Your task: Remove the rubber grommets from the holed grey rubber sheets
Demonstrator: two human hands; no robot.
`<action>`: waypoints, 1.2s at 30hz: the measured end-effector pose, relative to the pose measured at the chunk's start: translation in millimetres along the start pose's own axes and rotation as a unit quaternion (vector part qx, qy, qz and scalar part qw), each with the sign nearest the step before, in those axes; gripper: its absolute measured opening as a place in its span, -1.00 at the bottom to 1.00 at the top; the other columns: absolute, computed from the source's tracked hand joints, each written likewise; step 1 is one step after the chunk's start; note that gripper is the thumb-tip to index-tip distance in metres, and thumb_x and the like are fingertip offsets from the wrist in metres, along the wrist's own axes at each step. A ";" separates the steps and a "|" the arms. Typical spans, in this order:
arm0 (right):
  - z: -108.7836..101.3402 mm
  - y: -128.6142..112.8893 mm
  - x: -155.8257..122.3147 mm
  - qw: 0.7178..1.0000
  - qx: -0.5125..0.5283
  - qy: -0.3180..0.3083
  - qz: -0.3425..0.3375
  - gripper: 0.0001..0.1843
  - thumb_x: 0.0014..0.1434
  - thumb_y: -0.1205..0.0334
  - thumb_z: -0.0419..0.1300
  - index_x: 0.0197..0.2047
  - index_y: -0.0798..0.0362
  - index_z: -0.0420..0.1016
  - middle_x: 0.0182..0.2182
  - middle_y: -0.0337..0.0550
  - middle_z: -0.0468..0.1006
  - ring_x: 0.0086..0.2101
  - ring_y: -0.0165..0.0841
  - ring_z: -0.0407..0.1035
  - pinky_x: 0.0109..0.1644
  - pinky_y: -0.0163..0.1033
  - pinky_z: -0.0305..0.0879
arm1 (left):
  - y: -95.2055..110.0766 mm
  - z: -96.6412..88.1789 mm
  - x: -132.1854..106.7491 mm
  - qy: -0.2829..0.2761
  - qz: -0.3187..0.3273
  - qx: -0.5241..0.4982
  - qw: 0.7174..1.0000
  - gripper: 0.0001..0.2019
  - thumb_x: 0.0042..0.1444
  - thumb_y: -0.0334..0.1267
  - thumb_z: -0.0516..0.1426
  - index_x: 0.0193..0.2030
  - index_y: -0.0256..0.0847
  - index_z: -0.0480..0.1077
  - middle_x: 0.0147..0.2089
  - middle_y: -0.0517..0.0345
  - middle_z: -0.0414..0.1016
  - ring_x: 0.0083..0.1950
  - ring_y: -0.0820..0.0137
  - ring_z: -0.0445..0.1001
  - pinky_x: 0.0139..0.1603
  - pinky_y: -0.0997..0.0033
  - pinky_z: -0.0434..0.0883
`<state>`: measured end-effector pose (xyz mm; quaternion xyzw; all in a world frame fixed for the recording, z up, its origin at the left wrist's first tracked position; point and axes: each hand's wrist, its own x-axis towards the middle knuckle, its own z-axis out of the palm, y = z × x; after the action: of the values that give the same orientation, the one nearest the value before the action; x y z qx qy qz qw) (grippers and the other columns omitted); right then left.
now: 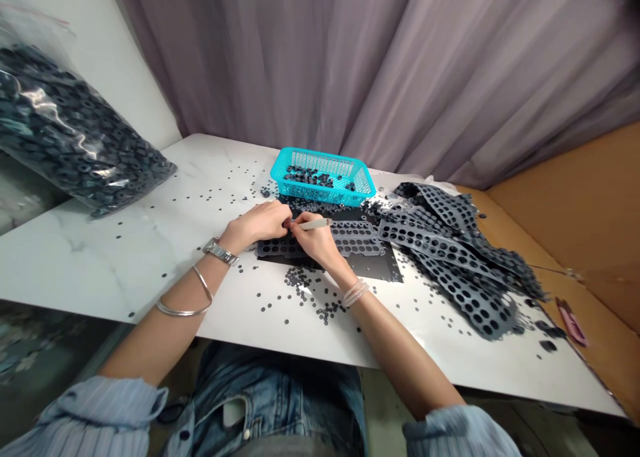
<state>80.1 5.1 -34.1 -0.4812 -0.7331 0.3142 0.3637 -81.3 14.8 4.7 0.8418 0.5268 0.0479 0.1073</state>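
My right hand [315, 240] is shut on a slim pale-handled pick [316, 225], with its tip among the fingers of my left hand [260, 221]. My left hand's curled fingers hide whatever lies at that tip. Both hands rest over a dark perforated rubber sheet [357, 238] lying on a black mat [375, 265]. Small black rubber rings [305, 287] are scattered near my wrists. A heap of punched grey-black sheets [450, 257] lies to the right of my right hand.
A turquoise plastic basket [323, 175] holding black rings stands behind my hands on the white marble-look table [125, 257]. A bulging plastic bag of rings [70, 130] lies at the left. A pink utility knife [573, 321] sits on cardboard at the right.
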 end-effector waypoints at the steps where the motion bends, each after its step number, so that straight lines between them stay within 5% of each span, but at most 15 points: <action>1: 0.3 -0.9 0.0 1.000 -0.008 0.002 0.001 -0.80 0.11 0.34 0.16 -0.54 0.04 0.37 -0.59 -0.23 0.48 -0.54 -0.41 0.30 -0.46 -0.34 0.10 | -2.2 -1.4 0.6 -0.012 0.006 -0.020 1.000 -0.86 -0.01 -0.41 0.11 -0.44 -0.22 0.51 -0.51 0.13 0.41 -0.47 0.38 0.30 -0.42 0.36 0.12; 4: 1.2 -1.7 -0.2 1.000 -0.010 0.006 0.007 -0.79 0.13 0.32 0.16 -0.54 0.04 0.38 -0.58 -0.22 0.49 -0.54 -0.41 0.30 -0.45 -0.33 0.10 | -13.5 -13.4 -2.6 -0.039 0.022 -0.141 0.989 -0.90 -0.01 -0.38 0.16 -0.45 -0.21 0.52 -0.59 0.24 0.31 -0.54 0.47 0.19 -0.46 0.39 0.09; 6: 1.8 -0.6 -0.8 1.000 0.006 0.007 0.008 -0.78 0.14 0.29 0.16 -0.54 0.04 0.38 -0.59 -0.22 0.50 -0.54 -0.40 0.31 -0.45 -0.33 0.11 | -23.7 -24.3 -7.4 0.000 0.020 -0.265 0.964 -0.93 0.00 -0.29 0.23 -0.39 -0.20 0.55 -0.57 0.26 0.31 -0.53 0.49 0.18 -0.47 0.42 0.08; 10: 1.7 6.0 -1.4 0.996 0.086 0.015 0.019 -0.78 0.14 0.20 0.18 -0.52 0.04 0.39 -0.57 -0.21 0.52 -0.53 -0.40 0.36 -0.45 -0.34 0.19 | -40.8 -32.9 -9.3 0.139 -0.046 -0.518 0.843 -0.85 -0.02 -0.22 0.32 -0.34 -0.24 0.53 -0.46 0.18 0.39 -0.51 0.56 0.19 -0.51 0.49 0.07; 13: -0.6 15.2 -0.1 0.983 0.172 0.050 0.034 -0.77 0.15 0.11 0.18 -0.47 0.05 0.40 -0.53 -0.20 0.54 -0.48 -0.37 0.43 -0.44 -0.34 0.27 | -44.3 -23.9 -1.0 0.108 -0.088 -0.633 0.761 -0.85 -0.02 -0.30 0.34 -0.33 -0.30 0.51 -0.34 0.06 0.49 -0.53 0.63 0.14 -0.57 0.56 0.06; 19: -6.5 35.2 2.7 0.951 0.267 0.122 0.099 -0.77 0.08 0.10 0.22 -0.48 0.04 0.36 -0.61 -0.26 0.48 -0.56 -0.40 0.41 -0.43 -0.30 0.38 | -37.9 -8.1 11.7 0.059 -0.092 -0.743 0.660 -0.82 0.02 -0.49 0.26 -0.19 -0.31 0.53 -0.27 -0.03 0.52 -0.53 0.64 0.16 -0.59 0.63 0.13; 25: -17.0 45.7 1.9 0.937 0.290 0.145 0.127 -0.77 0.03 0.10 0.24 -0.50 0.02 0.34 -0.65 -0.30 0.46 -0.62 -0.41 0.39 -0.46 -0.28 0.42 | -29.8 -8.9 11.5 0.040 -0.108 -0.785 0.608 -0.99 0.15 -0.41 0.23 -0.29 -0.27 0.51 -0.34 0.06 0.46 -0.52 0.64 0.12 -0.61 0.59 0.11; 31: -35.8 55.2 -0.4 0.921 0.296 0.194 0.163 -0.80 -0.02 0.16 0.26 -0.54 0.01 0.34 -0.68 -0.32 0.42 -0.63 -0.41 0.36 -0.51 -0.27 0.44 | -24.3 -8.3 14.0 0.050 -0.126 -0.781 0.610 -0.82 0.27 -0.28 0.15 -0.36 -0.26 0.45 -0.27 0.00 0.49 -0.53 0.61 0.07 -0.64 0.57 0.12; 36: -42.4 50.3 -0.8 0.919 0.290 0.204 0.174 -0.81 -0.02 0.18 0.25 -0.55 0.02 0.35 -0.69 -0.33 0.40 -0.64 -0.42 0.34 -0.57 -0.32 0.37 | -21.7 -4.7 12.2 0.065 -0.136 -0.790 0.594 -0.79 0.30 -0.28 0.11 -0.37 -0.25 0.42 -0.16 -0.07 0.53 -0.43 0.57 0.23 -0.50 0.53 0.29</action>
<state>139.7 26.1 -52.2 -0.5279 -0.4246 0.4663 0.5688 -95.8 35.6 3.8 0.3407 0.3965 0.4848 0.7012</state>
